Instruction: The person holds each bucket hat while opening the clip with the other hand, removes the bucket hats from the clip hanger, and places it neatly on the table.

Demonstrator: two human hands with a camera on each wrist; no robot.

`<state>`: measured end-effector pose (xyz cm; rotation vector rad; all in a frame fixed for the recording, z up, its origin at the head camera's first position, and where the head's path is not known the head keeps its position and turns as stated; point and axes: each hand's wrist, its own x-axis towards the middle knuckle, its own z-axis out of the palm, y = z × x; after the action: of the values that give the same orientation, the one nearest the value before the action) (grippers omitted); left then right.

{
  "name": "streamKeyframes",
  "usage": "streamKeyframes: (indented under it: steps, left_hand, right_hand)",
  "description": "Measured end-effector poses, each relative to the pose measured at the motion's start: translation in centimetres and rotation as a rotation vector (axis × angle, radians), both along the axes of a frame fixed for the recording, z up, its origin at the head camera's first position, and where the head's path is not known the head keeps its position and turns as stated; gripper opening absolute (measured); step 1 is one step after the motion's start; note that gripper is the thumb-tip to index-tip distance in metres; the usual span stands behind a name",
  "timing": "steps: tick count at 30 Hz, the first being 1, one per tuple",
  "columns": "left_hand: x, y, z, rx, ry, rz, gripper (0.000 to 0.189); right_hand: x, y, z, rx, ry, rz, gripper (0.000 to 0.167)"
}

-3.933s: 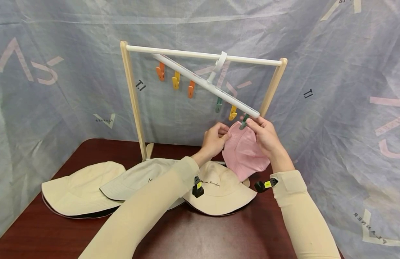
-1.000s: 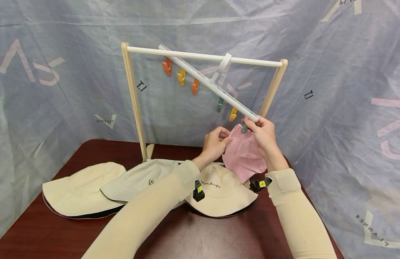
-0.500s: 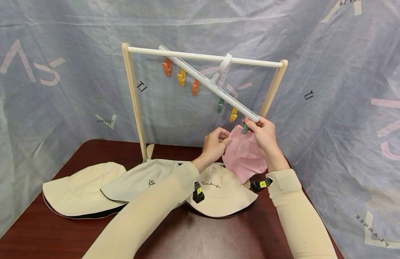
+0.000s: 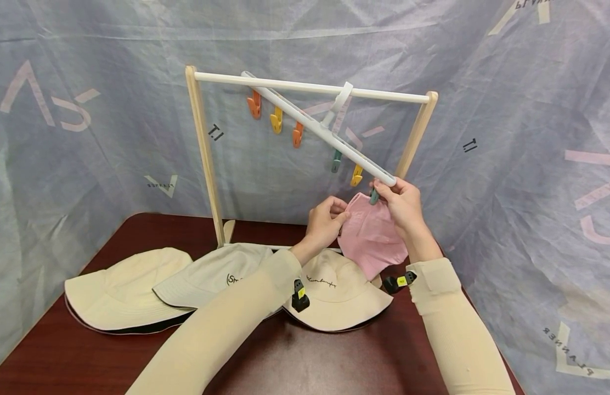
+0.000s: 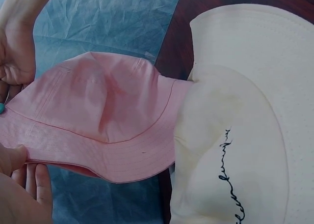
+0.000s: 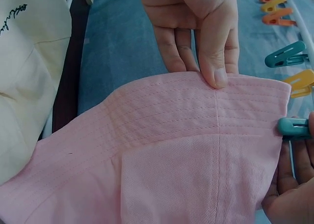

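Note:
My left hand (image 4: 325, 224) pinches the brim of a pink bucket hat (image 4: 371, 238) between thumb and fingers, holding it up below the hanger's right end. With my right hand (image 4: 406, 211) I grip a green clothespin (image 4: 374, 196) at that end of the white clip hanger (image 4: 310, 122). In the right wrist view the green clothespin's tip (image 6: 284, 127) overlaps the hat's edge, and the left thumb (image 6: 216, 76) presses on the brim. The hanger hooks over the rack's white rail (image 4: 285, 84) and slants down to the right.
Several more clothespins, including a yellow one (image 4: 356, 175) and an orange one (image 4: 297, 135), hang along the hanger. Below lie a cream bucket hat with black script (image 4: 334, 296), a grey hat (image 4: 206, 280) and a pale yellow hat (image 4: 127, 285) on the dark red table (image 4: 305, 362).
Since the oldest frame the hanger's left end has come up and the right thumb has moved onto the green clothespin. Lately the left hand has shifted the pink hat slightly down and left.

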<state>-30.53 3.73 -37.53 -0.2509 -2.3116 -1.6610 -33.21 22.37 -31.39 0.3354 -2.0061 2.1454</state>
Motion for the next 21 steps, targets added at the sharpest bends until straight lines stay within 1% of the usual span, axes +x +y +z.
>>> streamKeyframes:
  steps: [3, 10, 16, 21]
  left_hand:
    - [0.01, -0.12, -0.14, -0.005, 0.001, 0.0, 0.01]
    - [0.07, -0.35, -0.52, -0.002, 0.002, 0.009, 0.01]
    - [0.1, -0.43, -0.69, 0.006, 0.0, 0.016, 0.01]
    - [0.11, -0.56, -0.8, 0.015, 0.004, 0.02, 0.01]
  right_hand:
    - [0.01, 0.06, 0.02, -0.003, 0.0, 0.006, 0.034]
    - [0.14, 0.2, 0.11, 0.005, -0.01, 0.007, 0.035]
    - [0.3, 0.36, 0.23, 0.013, -0.017, -0.007, 0.021]
    - [0.34, 0.42, 0.29, -0.008, 0.009, -0.01, 0.011]
